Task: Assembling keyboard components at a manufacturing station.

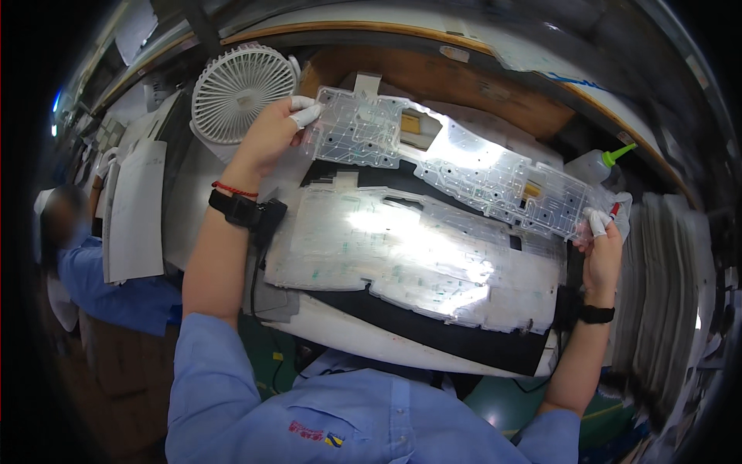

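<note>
Both my hands hold up a clear plastic membrane circuit sheet (pixel 363 127), printed with fine silvery traces and small dark dots. My left hand (pixel 272 135) pinches its left end, with white finger cots on the fingertips. At the far right end my right hand (pixel 601 246) grips the sheet's corner between a white-covered thumb and fingers. The sheet is tilted and glares brightly in the middle. Below it, nearer to me, lies a stack of similar clear sheets (pixel 332 240) with green marks, on a black mat (pixel 410 319).
A white fan (pixel 244 93) stands at the back left. A squeeze bottle with a green nozzle (pixel 591 166) is behind my right hand. Tall stacked grey sheets (pixel 657 271) fill the right side. Another person in blue (pixel 100 271) sits at the left, beside white boards (pixel 135 213).
</note>
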`<state>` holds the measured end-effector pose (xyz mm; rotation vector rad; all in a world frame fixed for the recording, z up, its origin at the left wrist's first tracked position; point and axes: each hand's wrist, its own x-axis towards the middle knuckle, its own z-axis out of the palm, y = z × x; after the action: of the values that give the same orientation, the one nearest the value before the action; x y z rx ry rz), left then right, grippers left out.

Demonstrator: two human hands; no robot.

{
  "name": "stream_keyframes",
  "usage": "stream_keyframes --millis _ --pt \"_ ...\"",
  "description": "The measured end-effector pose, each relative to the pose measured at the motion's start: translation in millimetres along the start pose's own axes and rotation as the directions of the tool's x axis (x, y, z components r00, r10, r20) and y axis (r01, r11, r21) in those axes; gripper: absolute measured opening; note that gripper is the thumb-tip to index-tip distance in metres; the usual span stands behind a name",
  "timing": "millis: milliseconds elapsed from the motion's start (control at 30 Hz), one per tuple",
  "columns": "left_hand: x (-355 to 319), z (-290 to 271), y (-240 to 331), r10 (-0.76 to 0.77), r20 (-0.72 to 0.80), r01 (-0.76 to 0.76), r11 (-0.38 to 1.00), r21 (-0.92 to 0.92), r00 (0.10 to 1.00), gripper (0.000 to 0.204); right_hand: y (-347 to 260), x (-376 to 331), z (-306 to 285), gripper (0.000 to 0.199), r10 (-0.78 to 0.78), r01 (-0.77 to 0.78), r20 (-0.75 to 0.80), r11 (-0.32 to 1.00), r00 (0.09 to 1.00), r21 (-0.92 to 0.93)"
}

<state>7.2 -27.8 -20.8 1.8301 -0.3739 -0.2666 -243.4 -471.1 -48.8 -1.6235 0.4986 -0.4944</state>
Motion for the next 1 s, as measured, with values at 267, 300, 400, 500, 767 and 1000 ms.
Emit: stream_keyframes --millis 267,300,400,500,767,1000 --pt "0.5 -3.6 -17.6 -0.065 -0.002 0.064 0.988 -0.14 0.998 0.017 1.6 0.7 -3.4 0.018 -0.013 0.012 0.038 1.0 0.999 0.01" --pt "-0.1 -5.1 -18.6 -0.09 -0.004 0.088 0.981 -0.175 0.996 0.017 1.5 0.2 -3.5 0.018 -0.01 0.01 0.051 1.0 0.999 0.008" --pt "-1.8 -2.7 -17.6 -0.098 0.044 0.104 0.981 -0.165 0.994 0.016 0.7 0.5 -2.5 0.019 0.019 -0.019 -0.002 1.0 1.0 -0.006" --pt "-0.6 -3.8 -20.9 -0.085 0.06 0.093 0.983 -0.156 0.995 0.016 3.5 2.3 -4.8 0.019 0.005 -0.005 0.007 1.0 1.0 -0.003" --pt "-3.0 -2.3 -18.1 -0.114 0.068 0.124 0.98 -0.157 0.991 0.016 3.8 2.2 -5.1 0.018 0.005 -0.005 0.012 1.0 1.0 0.024" --pt "-2.9 -0.7 -20.0 -0.095 0.06 0.102 0.985 -0.141 0.994 0.016 2.2 0.4 -5.4 0.019 0.022 -0.022 0.003 1.0 1.0 0.008"
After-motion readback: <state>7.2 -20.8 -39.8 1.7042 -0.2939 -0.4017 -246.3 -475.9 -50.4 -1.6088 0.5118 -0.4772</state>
